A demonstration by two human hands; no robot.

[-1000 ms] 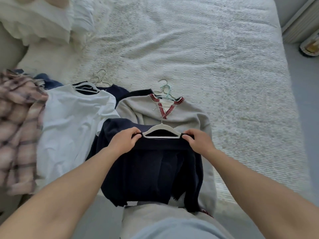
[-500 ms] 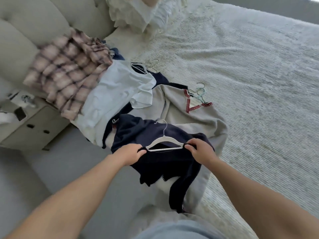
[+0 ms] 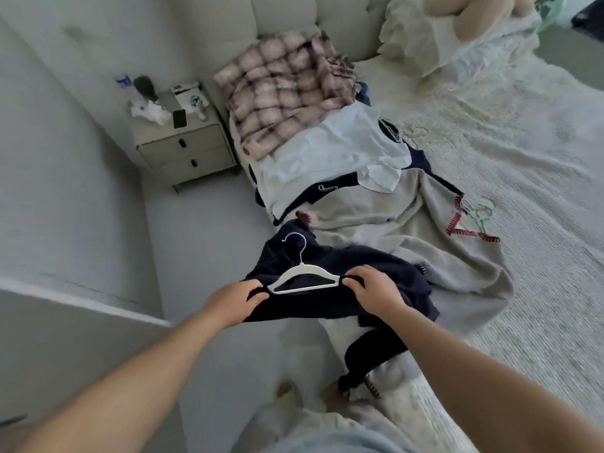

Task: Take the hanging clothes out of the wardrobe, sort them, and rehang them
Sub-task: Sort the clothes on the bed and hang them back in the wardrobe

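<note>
Here clothes cover the white bed (image 3: pixel 523 158) beside a nightstand (image 3: pixel 183 148).

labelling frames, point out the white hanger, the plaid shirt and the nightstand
white hanger (image 3: pixel 302 268), head view, on its neck
plaid shirt (image 3: pixel 281 89), head view, mid-fabric
nightstand (image 3: pixel 183 145), head view, on its top drawer front

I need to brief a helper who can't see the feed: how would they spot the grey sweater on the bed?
Start at the bed. Along its near edge clothes lie in a row; the grey sweater comes after the plaid shirt and white top. Only it has a red-stitched V neckline.
</note>
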